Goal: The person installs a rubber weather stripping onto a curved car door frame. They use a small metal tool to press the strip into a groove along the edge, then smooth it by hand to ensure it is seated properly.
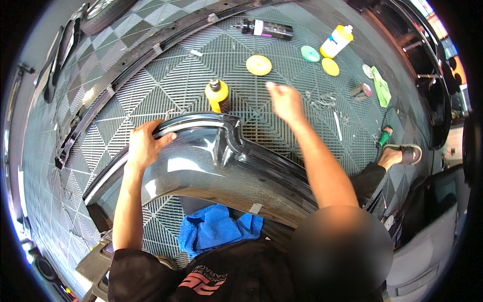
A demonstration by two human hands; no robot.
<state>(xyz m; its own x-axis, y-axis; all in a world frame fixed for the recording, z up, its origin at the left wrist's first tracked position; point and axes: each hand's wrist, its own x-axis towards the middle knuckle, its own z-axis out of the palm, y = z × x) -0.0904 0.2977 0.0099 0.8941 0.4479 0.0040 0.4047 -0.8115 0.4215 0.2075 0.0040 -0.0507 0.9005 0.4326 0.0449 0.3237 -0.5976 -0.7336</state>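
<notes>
A glossy black car bumper (201, 166) lies across my lap over the grey grid floor. My left hand (143, 143) grips its upper edge at the left. My right hand (284, 100) is stretched out past the bumper, fingers apart and holding nothing, hovering over the floor. Nearest to it are a yellow bottle with a grey cap (217, 94) standing just beyond the bumper and a flat yellow polishing pad (258, 65) further off. A blue cloth (216, 227) lies under the bumper on my lap.
Beyond lie a black bottle (266, 28) on its side, a white-and-yellow bottle (336, 41), a green pad (310, 54), another yellow pad (330, 67) and a green cloth (382, 90). A long black trim strip (126, 65) curves at left. My sandalled foot (402, 155) is at right.
</notes>
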